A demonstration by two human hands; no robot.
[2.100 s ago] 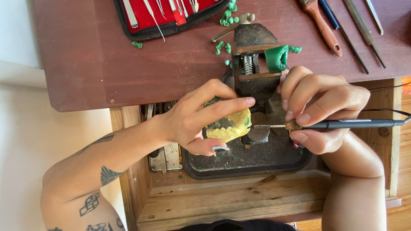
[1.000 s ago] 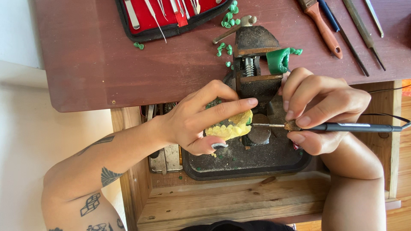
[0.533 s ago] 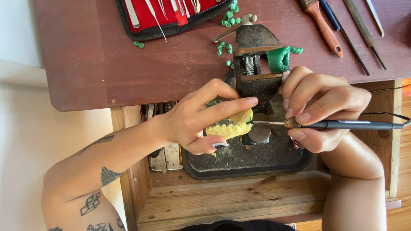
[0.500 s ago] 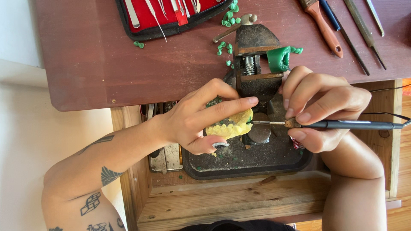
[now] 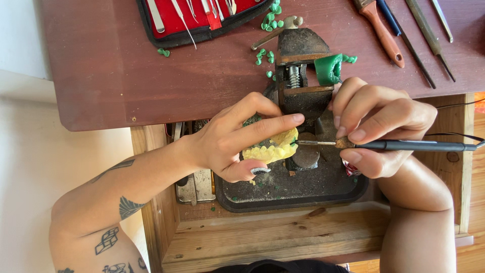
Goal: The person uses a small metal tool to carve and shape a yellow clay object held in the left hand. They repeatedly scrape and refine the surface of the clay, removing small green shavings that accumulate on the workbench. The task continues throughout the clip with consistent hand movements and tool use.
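Left hand (image 5: 230, 144) pinches yellow wax piece (image 5: 273, 148) over dark tray (image 5: 293, 189); right hand (image 5: 379, 129) grips corded pen tool (image 5: 404, 146), tip touching the piece, beside vise (image 5: 302, 76).

Two bare forearms, no sleeves, left hand (image 5: 232, 139) with a pale painted thumbnail, dark line tattoos along left forearm (image 5: 116, 212), right hand (image 5: 381, 121) unadorned, dark clothing at bottom edge

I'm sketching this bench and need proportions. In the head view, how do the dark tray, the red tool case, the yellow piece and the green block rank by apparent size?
1. Dark tray, largest, though hands cover part.
2. Red tool case, cut off by the frame edge, so its full size is unsure.
3. Yellow piece, held in the left hand.
4. Green block, smallest.
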